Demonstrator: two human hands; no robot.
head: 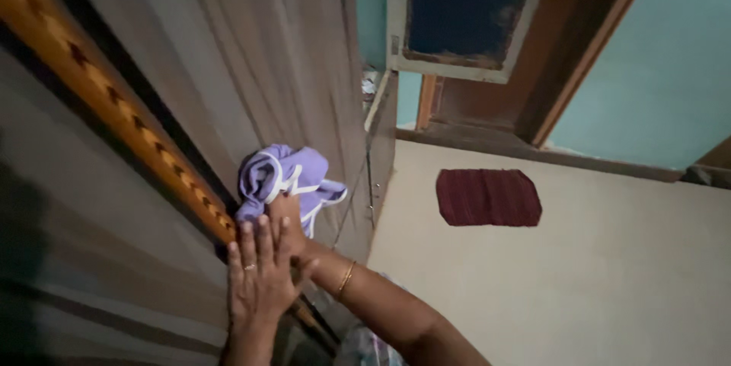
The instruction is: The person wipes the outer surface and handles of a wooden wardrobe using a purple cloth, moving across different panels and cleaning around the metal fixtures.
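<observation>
The right hand (pixel 289 221) is gripping a purple cloth (pixel 285 177) against the wardrobe door (pixel 251 54); the left hand (pixel 257 278) is lying flat and open beside it; wiping looks midway.

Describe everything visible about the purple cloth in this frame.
The purple cloth is a soft, crumpled fabric, lilac with white trim along its edges. It is bunched into a loose wad and pressed against the brown wooden cabinet door, beside the patterned orange strip. The right hand, a gold bangle on its wrist, grips its lower edge. The left hand lies flat just below, not clearly touching it.
</observation>
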